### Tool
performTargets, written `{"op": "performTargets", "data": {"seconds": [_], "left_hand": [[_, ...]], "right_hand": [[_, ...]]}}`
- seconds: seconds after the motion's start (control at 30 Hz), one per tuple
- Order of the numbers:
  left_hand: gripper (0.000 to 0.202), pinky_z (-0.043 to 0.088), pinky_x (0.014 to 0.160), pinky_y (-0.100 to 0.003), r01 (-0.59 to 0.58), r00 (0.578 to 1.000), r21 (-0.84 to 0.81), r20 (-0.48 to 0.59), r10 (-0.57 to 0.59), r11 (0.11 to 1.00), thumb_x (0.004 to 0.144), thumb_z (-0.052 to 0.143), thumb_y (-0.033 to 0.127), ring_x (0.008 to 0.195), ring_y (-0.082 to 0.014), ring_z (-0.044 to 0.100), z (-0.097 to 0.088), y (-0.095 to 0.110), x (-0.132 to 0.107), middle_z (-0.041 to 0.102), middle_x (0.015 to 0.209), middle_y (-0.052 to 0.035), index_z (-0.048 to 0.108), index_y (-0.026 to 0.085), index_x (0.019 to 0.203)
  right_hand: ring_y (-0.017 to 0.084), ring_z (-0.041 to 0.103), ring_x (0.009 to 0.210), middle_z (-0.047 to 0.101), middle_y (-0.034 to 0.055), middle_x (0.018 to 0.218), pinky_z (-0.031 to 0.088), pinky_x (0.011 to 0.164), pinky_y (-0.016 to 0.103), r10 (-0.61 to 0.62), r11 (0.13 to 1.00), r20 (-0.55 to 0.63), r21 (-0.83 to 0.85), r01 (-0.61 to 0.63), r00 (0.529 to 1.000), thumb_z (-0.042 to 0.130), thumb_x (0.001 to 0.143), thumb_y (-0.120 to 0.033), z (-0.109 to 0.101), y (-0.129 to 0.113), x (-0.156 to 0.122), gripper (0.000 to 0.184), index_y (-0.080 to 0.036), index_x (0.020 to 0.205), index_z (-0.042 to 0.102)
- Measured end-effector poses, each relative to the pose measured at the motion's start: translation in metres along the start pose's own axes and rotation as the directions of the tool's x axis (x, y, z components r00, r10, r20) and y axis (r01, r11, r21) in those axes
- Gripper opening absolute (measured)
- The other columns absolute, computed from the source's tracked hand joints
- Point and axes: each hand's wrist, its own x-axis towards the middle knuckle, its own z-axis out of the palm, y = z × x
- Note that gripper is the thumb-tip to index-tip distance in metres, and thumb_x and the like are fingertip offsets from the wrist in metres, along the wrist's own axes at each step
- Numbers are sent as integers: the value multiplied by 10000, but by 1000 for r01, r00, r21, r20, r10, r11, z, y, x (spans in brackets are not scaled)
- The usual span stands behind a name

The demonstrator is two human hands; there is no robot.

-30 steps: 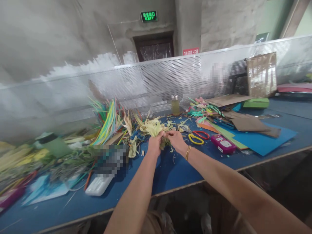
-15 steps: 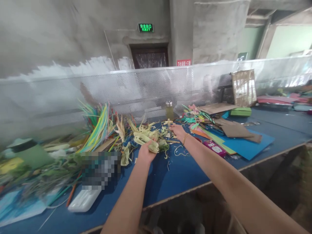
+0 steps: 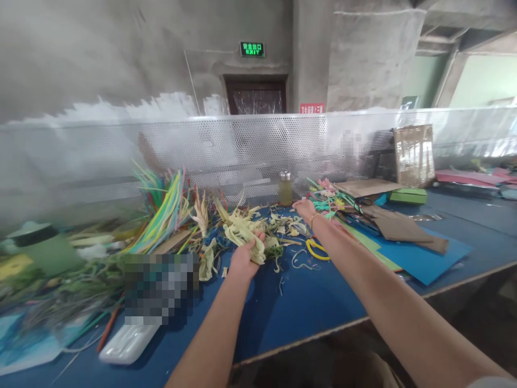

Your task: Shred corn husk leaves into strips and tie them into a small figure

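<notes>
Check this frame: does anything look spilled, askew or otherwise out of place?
Yes: pale scraps lie strewn on the blue table between the left hand, holding a pale husk-like bundle, and the right hand. They look like litter, loose and unsorted. A pixelated patch hides something leftward.

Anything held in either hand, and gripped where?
The left hand holds the pale husk bundle by its near end; whether the right hand holds anything cannot be told.

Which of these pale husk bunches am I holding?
The large husk bunch in your left hand; the upright bunch and drooping bunch farther left aren't held.
</notes>
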Motion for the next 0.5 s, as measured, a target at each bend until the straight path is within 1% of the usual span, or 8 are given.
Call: {"op": "performTargets", "data": {"seconds": [0.1, 0.17, 0.27, 0.33, 0.37, 0.43, 0.47, 0.5], "left_hand": [[276, 578, 699, -284, -18, 999, 31, 41, 16, 999, 785, 514, -44, 780, -165, 698, 1, -1, -3, 707, 942, -88, 649, 139, 940], [249, 581, 699, -286, -37, 998, 56, 51, 35, 998, 786, 531, -36, 772, -172, 699, 1, -1, -4, 709, 917, -98, 655, 123, 932], [212, 585, 686, -282, -61, 997, 103, 55, 55, 993, 806, 529, -16, 760, -172, 698, 1, -1, -5, 709, 900, -102, 657, 109, 919], [203, 586, 666, -268, -73, 996, 139, 70, 63, 988, 822, 511, -9, 750, -164, 697, 1, 0, -6, 709, 893, -101, 655, 104, 910], [198, 585, 655, -258, -77, 994, 156, 92, 63, 985, 826, 510, -6, 740, -159, 695, 1, 0, -6, 708, 884, -99, 654, 102, 907], [180, 583, 633, -243, -75, 989, 182, 139, 50, 981, 820, 529, 0, 710, -151, 691, 2, 1, -8, 704, 856, -97, 653, 101, 903], [171, 581, 616, -238, -72, 989, 192, 143, 44, 979, 810, 547, 2, 681, -148, 687, 3, 1, -9, 702, 830, -91, 653, 103, 899], [165, 579, 594, -235, -69, 990, 204, 132, 42, 977, 798, 566, 4, 644, -146, 681, 4, 1, -11, 698, 800, -83, 653, 106, 895]], "right_hand": [[167, 562, 616, 634, 55, 610, 372, 582, 272, 11, 999, -41, -38, -12, 999, 672, 630, -223, -12, 3, -1, 71, -163, 594, 657], [159, 564, 627, 657, 52, 674, 382, 583, 260, -5, 999, -37, -34, 3, 999, 649, 662, -287, -18, -1, -6, 132, -159, 667, 679], [154, 570, 662, 681, 58, 764, 401, 615, 261, -85, 996, -15, 3, 85, 996, 614, 714, -336, -23, -15, -22, 196, -160, 736, 698], [161, 578, 695, 685, 56, 772, 408, 649, 268, -168, 986, 4, 8, 168, 986, 612, 736, -342, -19, -25, -40, 194, -173, 748, 706], [166, 583, 716, 687, 53, 772, 407, 671, 273, -219, 976, 28, -7, 219, 975, 620, 739, -340, -15, -30, -51, 179, -184, 728, 707], [168, 587, 712, 688, 42, 751, 401, 675, 274, -275, 960, 184, 2, 279, 944, 646, 735, -350, 0, -37, -76, 161, -206, 706, 711], [166, 587, 710, 687, 32, 745, 396, 668, 270, -292, 954, 278, 17, 299, 915, 665, 724, -362, 10, -39, -89, 156, -214, 712, 713], [163, 582, 698, 678, 22, 724, 388, 648, 263, -290, 954, 348, 26, 300, 892, 686, 708, -378, 21, -40, -101, 163, -216, 703, 709]]}}
